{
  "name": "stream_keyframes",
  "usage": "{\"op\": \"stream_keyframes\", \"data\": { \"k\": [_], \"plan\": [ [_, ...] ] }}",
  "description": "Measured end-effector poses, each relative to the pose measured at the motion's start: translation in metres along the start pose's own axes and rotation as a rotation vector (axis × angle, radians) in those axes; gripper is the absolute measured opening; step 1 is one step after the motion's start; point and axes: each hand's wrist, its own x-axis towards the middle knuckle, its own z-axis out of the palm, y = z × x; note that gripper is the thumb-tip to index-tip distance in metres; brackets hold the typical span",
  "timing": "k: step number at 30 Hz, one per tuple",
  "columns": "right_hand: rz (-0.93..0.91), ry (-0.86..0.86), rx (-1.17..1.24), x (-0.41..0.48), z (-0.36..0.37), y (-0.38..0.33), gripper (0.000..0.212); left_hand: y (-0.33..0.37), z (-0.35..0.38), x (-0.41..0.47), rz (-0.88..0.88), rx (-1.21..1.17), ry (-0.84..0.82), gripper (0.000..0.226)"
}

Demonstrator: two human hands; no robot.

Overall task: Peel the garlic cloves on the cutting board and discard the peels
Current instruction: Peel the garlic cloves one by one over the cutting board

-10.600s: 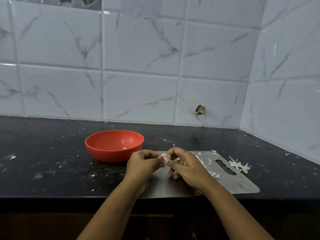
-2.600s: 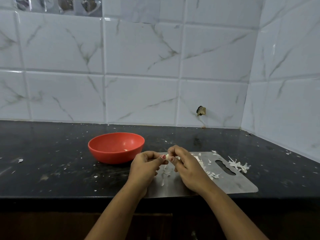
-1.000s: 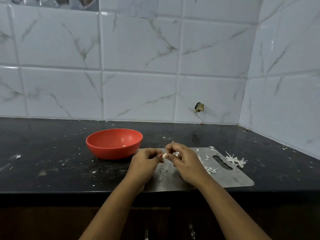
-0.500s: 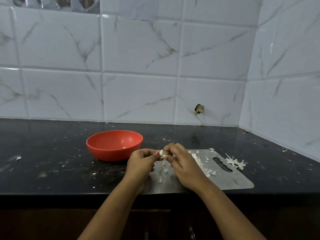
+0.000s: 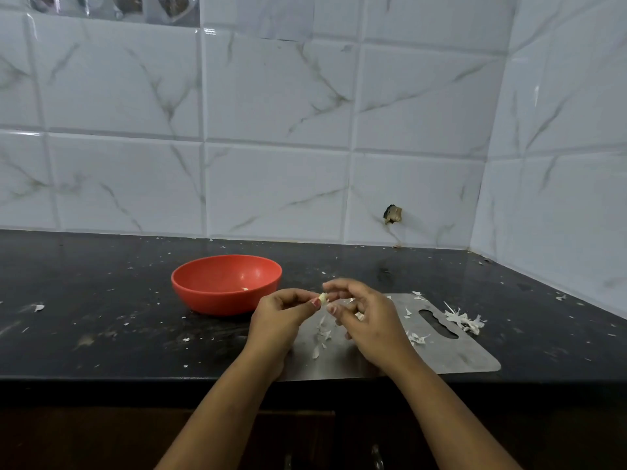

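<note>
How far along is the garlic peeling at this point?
Done: loose peels lie on the cutting board, and one pale piece sits in the red bowl. In hand: the left hand pinches a clove, the right hand close beside it. Left: finishing this clove and discarding the peels, including the pile at the board's handle end.
</note>
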Motion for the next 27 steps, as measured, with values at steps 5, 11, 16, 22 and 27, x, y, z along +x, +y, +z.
{"op": "stream_keyframes", "data": {
  "k": [5,11,16,22,27],
  "plan": [
    [0.015,0.095,0.027,0.0007,-0.0025,0.0001,0.02,0.0011,0.0019,-0.0024,0.029,0.018,-0.062,0.01],
    [0.003,0.129,-0.085,0.0005,-0.0018,0.0022,0.015,0.0008,0.003,-0.0025,0.046,0.035,-0.065,0.011],
    [0.006,0.122,-0.254,-0.0007,-0.0013,0.0035,0.013,-0.0026,0.002,-0.0013,0.04,0.065,-0.077,0.008],
    [-0.068,0.1,-0.351,-0.0016,-0.0005,0.0035,0.013,-0.0012,0.0027,-0.003,0.052,0.058,-0.084,0.009],
    [-0.096,0.077,-0.309,-0.0009,0.0015,0.0079,0.019,-0.0031,0.0042,-0.0046,0.099,0.181,0.003,0.012]
  ]
}}
